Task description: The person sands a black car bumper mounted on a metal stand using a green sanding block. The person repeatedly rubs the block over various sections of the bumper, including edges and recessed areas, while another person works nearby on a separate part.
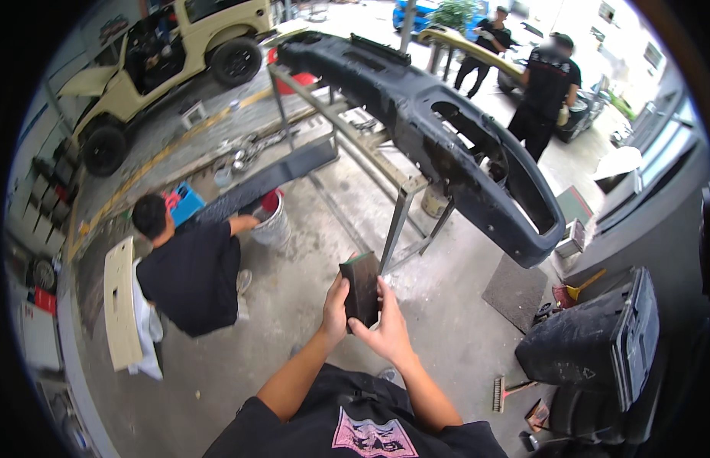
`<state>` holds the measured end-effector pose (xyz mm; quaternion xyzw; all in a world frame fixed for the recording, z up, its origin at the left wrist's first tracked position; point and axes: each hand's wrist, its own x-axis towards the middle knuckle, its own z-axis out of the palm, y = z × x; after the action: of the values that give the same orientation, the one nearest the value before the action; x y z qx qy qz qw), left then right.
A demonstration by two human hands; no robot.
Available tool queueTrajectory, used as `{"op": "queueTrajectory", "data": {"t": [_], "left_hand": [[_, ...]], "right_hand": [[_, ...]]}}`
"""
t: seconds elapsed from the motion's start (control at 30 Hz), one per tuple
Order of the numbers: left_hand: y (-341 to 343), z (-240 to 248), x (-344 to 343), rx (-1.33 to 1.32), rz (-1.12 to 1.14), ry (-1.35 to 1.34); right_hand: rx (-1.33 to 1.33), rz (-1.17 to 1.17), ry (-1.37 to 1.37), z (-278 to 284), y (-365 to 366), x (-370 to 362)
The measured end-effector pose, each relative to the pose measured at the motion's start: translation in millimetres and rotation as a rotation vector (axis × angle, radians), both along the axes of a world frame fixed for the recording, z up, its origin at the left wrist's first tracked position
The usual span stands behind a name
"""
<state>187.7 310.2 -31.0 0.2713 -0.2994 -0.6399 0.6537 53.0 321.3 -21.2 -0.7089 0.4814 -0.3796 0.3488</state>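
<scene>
Between my two hands, in front of my chest, is a dark brown sanding block (361,294) with a strip of green at its top end. It stands on end, tilted slightly. My left hand (336,309) is closed along its left side. Fingers of my right hand (388,324) grip the right edge, with the thumb across the lower front. Ahead of the hands, apart from them, a black car bumper (423,126) lies across a metal stand (397,221).
A person (190,275) crouches at the left, one arm reaching to a white bucket (271,225). Two more people work at the far right. A beige off-road vehicle (160,65) stands far left. Near right are a black wheeled bin (576,343) and a brush (500,395).
</scene>
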Motion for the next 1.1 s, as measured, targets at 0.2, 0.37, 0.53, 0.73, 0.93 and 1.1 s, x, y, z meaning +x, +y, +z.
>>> {"op": "queueTrajectory", "data": {"t": [0.2,0.37,0.53,0.73,0.93,1.1], "left_hand": [[-20.0,-18.8,97.7,-0.028,-0.158,-0.154],[-42.3,-34.0,147.8,-0.059,-0.314,-0.175],[-76.2,-74.4,174.8,-0.071,-0.287,-0.369],[-148.8,-88.3,200.8,-0.102,-0.054,-0.815],[-224.9,-98.3,257.5,-0.027,0.073,-1.112],[-264.4,-105.9,296.3,0.035,0.230,-1.270]], "right_hand": [[0.031,-0.002,-0.058,-5.7,-21.3,96.2],[0.252,-0.038,-0.121,-5.1,-29.4,137.8],[0.345,-0.080,-0.278,-34.0,-57.1,166.7],[0.365,-0.048,-0.513,-79.8,-141.4,190.4],[0.771,0.047,-0.831,-113.2,-248.1,239.1],[0.949,0.159,-1.148,-130.1,-322.2,287.5]]}}
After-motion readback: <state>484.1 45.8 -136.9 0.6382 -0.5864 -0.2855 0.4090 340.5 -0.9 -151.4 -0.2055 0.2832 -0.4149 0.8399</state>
